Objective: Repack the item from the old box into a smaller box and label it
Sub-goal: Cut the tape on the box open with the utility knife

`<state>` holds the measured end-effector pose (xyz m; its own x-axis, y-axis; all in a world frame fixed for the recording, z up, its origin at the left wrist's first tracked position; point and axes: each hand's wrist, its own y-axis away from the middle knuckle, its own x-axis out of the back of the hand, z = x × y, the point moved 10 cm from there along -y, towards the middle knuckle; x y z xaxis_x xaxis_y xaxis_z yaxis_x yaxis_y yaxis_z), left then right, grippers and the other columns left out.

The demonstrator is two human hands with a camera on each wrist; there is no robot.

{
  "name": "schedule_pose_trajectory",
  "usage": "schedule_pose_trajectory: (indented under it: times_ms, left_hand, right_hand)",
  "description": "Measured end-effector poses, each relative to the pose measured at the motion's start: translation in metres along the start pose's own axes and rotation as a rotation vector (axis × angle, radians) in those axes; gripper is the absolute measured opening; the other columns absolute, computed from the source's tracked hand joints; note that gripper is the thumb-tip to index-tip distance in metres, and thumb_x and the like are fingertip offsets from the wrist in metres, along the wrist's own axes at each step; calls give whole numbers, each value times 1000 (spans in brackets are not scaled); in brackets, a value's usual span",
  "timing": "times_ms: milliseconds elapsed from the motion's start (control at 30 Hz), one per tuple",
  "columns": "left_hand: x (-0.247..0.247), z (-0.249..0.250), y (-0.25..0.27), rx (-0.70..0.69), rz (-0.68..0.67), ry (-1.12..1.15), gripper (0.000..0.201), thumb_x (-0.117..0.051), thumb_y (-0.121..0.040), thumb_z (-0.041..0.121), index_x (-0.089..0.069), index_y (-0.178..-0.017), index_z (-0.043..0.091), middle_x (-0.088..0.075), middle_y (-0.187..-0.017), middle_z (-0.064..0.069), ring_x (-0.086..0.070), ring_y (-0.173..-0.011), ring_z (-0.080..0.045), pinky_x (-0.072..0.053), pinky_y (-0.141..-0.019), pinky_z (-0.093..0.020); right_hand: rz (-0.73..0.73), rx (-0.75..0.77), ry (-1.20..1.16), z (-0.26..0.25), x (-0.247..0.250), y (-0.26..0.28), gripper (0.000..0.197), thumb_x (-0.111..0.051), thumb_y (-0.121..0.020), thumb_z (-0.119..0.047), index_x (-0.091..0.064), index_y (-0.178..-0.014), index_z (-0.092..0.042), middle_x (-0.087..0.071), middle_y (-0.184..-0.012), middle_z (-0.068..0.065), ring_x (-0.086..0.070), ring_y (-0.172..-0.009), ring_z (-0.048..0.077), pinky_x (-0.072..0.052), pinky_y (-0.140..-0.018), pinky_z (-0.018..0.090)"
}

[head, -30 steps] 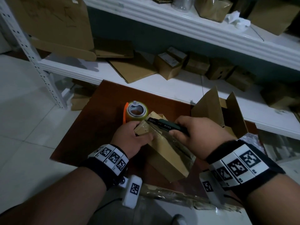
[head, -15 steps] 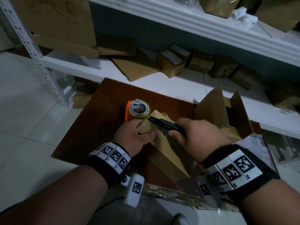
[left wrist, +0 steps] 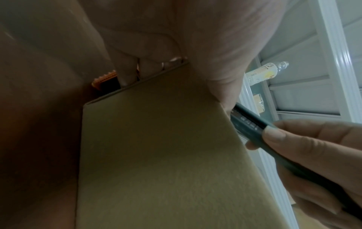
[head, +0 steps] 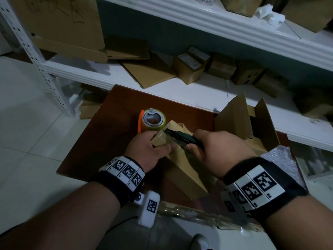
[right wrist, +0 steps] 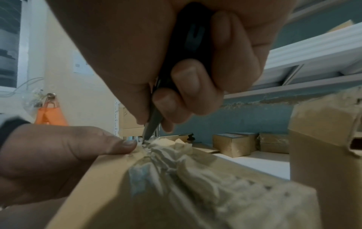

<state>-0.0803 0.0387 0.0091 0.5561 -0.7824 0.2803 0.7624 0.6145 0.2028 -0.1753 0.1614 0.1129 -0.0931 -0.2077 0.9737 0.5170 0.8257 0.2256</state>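
Note:
A long brown cardboard box [head: 182, 170] with wrinkled clear tape on top lies on a red-brown board [head: 108, 138]. My left hand [head: 146, 150] grips its far end, thumb on the top edge [right wrist: 78, 142]. My right hand [head: 216, 152] holds a dark utility knife [head: 180, 138]. The knife [right wrist: 152, 128] has its tip in the crumpled tape at the far end of the box [right wrist: 186, 170], right beside my left thumb. In the left wrist view the knife [left wrist: 248, 122] shows over the side of the box [left wrist: 156, 155].
A tape roll on an orange dispenser [head: 153, 120] stands just behind the box. An open cardboard box [head: 239, 120] with raised flaps stands at the right, bubble wrap [head: 281, 159] beside it. White shelving [head: 126, 76] behind carries small boxes and flat cardboard.
My right hand has edged the knife slightly toward the far end of the box, closer to my left thumb. The left hand keeps its grip.

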Motion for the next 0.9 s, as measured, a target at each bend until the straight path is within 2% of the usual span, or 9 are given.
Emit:
schedule_pose_trajectory:
  times_ms: [67, 200, 367, 500, 667, 800, 900]
  left_hand:
    - [0, 2, 1, -5, -4, 12, 19, -80, -81, 43, -76, -94, 30, -76, -87, 18, -72, -83, -2, -60, -83, -39]
    - [-1, 6, 3, -26, -7, 32, 12, -79, -85, 36, -76, -93, 28, -76, -86, 20, -70, -79, 5, -55, -76, -25]
    - [0, 6, 3, -44, 4, 15, 15, -78, -84, 40, -76, -93, 29, -76, -87, 21, -70, -81, 4, -56, -79, -27]
    - [2, 7, 3, -56, 18, -5, 15, -79, -83, 40, -76, -92, 29, -75, -85, 23, -69, -80, 6, -55, -76, -24]
    - [2, 7, 3, -53, 29, -28, 15, -79, -83, 42, -77, -90, 29, -76, -84, 21, -69, -77, 5, -55, -74, -25]
    - [1, 6, 4, -42, 30, -17, 12, -79, -83, 40, -77, -90, 30, -76, -84, 22, -69, -78, 7, -53, -74, -24]
    - [2, 7, 5, -36, 38, -39, 13, -79, -82, 42, -77, -89, 31, -75, -82, 23, -68, -76, 8, -52, -71, -23]
  right_hand:
    - [-9, -1, 13, 1, -1, 2, 26, -40, -100, -55, -54, -108, -35, -57, -75, -9, -58, -72, 12, -59, -69, 38]
    - [-34, -4, 26, 5, -5, 8, 27, -40, -101, -54, -54, -111, -34, -55, -75, -7, -58, -74, 16, -57, -69, 38]
    - [-60, -13, 63, 14, -8, 22, 30, -38, -100, -56, -53, -112, -33, -60, -81, -6, -60, -77, 20, -56, -68, 37]
    - [-67, -31, 122, 27, -6, 36, 34, -37, -99, -59, -53, -117, -34, -58, -79, -6, -57, -75, 19, -53, -64, 33]
    - [-80, -36, 173, 40, -3, 50, 36, -37, -97, -61, -51, -117, -35, -63, -86, -3, -62, -80, 21, -56, -68, 37]
    - [-104, -29, 191, 48, -1, 61, 37, -35, -96, -62, -52, -117, -37, -63, -92, -7, -62, -83, 19, -56, -71, 38]
    - [-119, -10, 222, 53, 1, 70, 36, -35, -99, -59, -52, -122, -38, -59, -92, -11, -62, -89, 17, -51, -71, 32]
